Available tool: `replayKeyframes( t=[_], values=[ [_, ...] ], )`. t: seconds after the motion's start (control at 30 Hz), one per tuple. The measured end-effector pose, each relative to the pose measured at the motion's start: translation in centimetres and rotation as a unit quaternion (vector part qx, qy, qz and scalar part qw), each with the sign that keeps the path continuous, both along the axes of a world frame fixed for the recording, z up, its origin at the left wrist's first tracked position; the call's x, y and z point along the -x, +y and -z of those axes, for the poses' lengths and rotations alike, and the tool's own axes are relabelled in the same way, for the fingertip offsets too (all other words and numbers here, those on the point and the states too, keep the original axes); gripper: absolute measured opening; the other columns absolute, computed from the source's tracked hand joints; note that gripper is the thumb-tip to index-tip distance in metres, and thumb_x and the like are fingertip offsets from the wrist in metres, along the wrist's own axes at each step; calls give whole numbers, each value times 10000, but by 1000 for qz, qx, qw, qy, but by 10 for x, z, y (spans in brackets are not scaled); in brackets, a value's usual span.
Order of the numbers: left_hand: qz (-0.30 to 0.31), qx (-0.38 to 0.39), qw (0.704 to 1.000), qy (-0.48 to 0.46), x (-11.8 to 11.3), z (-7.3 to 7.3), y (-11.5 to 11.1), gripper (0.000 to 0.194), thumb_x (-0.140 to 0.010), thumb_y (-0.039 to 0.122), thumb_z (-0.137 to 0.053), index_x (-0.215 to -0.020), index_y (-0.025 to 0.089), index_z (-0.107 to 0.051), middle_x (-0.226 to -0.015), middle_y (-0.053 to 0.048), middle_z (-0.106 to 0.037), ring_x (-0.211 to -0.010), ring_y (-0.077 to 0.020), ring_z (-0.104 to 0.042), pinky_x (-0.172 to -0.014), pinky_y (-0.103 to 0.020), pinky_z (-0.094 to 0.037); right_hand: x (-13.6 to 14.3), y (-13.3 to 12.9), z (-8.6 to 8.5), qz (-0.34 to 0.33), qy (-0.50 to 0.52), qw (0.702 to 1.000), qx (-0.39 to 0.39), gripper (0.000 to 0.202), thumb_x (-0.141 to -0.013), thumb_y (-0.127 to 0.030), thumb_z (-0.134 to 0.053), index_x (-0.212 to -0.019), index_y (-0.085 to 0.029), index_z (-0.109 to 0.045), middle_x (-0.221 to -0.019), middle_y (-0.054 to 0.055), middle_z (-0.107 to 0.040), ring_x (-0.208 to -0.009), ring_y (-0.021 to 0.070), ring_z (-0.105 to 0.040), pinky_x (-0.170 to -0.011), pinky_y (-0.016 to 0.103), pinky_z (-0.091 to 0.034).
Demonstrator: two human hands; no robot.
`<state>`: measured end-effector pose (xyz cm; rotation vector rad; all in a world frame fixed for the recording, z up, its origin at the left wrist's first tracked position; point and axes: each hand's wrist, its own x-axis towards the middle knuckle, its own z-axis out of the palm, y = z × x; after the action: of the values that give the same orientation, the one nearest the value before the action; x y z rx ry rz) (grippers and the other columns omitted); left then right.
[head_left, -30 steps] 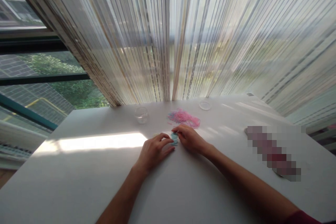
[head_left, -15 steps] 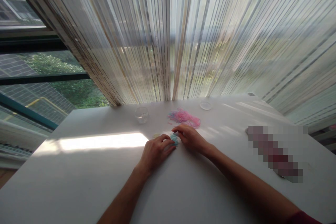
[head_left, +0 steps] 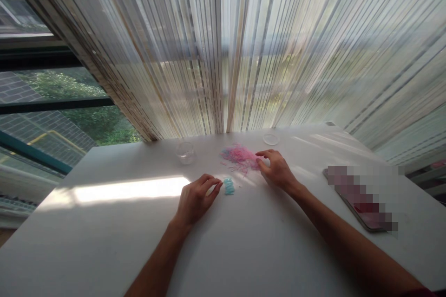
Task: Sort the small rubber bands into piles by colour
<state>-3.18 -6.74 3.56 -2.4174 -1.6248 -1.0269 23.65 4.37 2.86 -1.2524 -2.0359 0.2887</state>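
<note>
On the white table, a small light-blue piece with a ridged look [head_left: 229, 186] lies just right of my left hand [head_left: 197, 199]. That hand's thumb and forefinger are pinched together beside the piece; whatever is between them, if anything, is too small to make out. Farther back is a loose pile of thin pink strands [head_left: 240, 155], with some bluish ones at its left. My right hand [head_left: 277, 169] has its thumb and fingers closed around the right end of this pile.
Behind my left hand stands a clear round container [head_left: 186, 153]. A clear round lid [head_left: 271, 139] lies near the table's back edge. To the right is a flat phone-like object [head_left: 358, 202], its face blurred out. Striped string curtains [head_left: 223, 55] hang behind the table.
My right hand has left the light-blue piece and moved back and right to the pink strands, whose pile has shifted shape. My left hand has drawn slightly left, uncovering the piece.
</note>
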Motion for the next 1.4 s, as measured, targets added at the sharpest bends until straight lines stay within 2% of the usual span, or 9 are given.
replayKeyframes(
  t=[0.13, 0.23, 0.33, 0.43, 0.53, 0.7, 1.07, 1.27, 1.4],
  values=[
    [-15, 4, 1000, 2, 1, -1, 0, 210, -979, 323, -532, -930, 216, -706, -907, -10, -720, -752, -113, -678, -618, -193, -474, -10, -1, 6, -15, -30, 999, 8, 415, -792, -406, -734, -1129, -172, -676, -1070, 127, -668, -1034, 300, -595, -943, 463, -487],
    [-19, 11, 1000, 4, 1, 1, 0, 221, -980, 330, -525, -926, 215, -705, -906, -14, -720, -760, -117, -681, -629, -195, -482, -13, -7, 8, -27, -35, 999, 6, 552, -720, -430, -808, -1183, -179, -644, -1108, 137, -634, -1062, 314, -567, -957, 480, -476],
    [-21, 13, 1000, 4, 1, 3, 1, 219, -976, 337, -530, -921, 215, -704, -905, -11, -720, -767, -122, -686, -635, -200, -489, -11, -16, 7, -58, -24, 998, -10, 424, -760, -387, -790, -1121, -207, -660, -1048, 114, -626, -1010, 288, -564, -911, 449, -493],
    [-24, 19, 1000, 5, 1, 4, 2, 224, -974, 343, -529, -919, 217, -706, -907, -12, -720, -771, -123, -685, -636, -199, -495, -3, -24, 6, -148, -22, 989, -15, 164, -867, -293, -688, -1021, -237, -691, -940, 71, -625, -912, 226, -573, -830, 363, -503],
    [-28, 26, 999, 5, 1, 3, 2, 234, -977, 348, -521, -920, 217, -707, -903, -14, -718, -777, -125, -684, -645, -198, -500, 6, -28, 8, -195, -34, 980, -20, 143, -924, -223, -600, -1006, -243, -716, -860, 48, -614, -822, 186, -568, -774, 316, -488],
    [-33, 27, 999, 3, 0, 3, 1, 234, -972, 352, -529, -910, 216, -707, -897, -11, -713, -761, -122, -681, -636, -195, -498, 9, -23, 13, -146, -46, 988, -27, 178, -944, -204, -560, -980, -230, -732, -846, 53, -616, -823, 192, -569, -784, 322, -491],
    [-35, 27, 999, 9, 0, 3, 2, 238, -971, 348, -523, -900, 212, -705, -886, -14, -712, -755, -125, -682, -658, -201, -517, -25, -5, 14, 38, 55, 998, -19, 170, -889, -224, -562, -950, -200, -719, -842, 65, -646, -774, 207, -606, -771, 365, -525],
    [-31, 22, 999, 11, 0, 3, 2, 234, -968, 338, -522, -901, 214, -709, -885, -19, -719, -745, -123, -681, -663, -196, -526, -31, -1, 19, 58, 53, 997, -1, 188, -886, -238, -547, -955, -193, -717, -854, 71, -658, -750, 204, -610, -794, 380, -533],
    [-32, 23, 999, 12, -1, 4, 2, 234, -968, 339, -524, -905, 214, -711, -887, -16, -720, -750, -124, -682, -658, -197, -523, -26, -6, 15, 18, 49, 999, -3, 186, -896, -237, -572, -1004, -207, -721, -917, 77, -655, -850, 220, -615, -850, 393, -528]
  ],
)
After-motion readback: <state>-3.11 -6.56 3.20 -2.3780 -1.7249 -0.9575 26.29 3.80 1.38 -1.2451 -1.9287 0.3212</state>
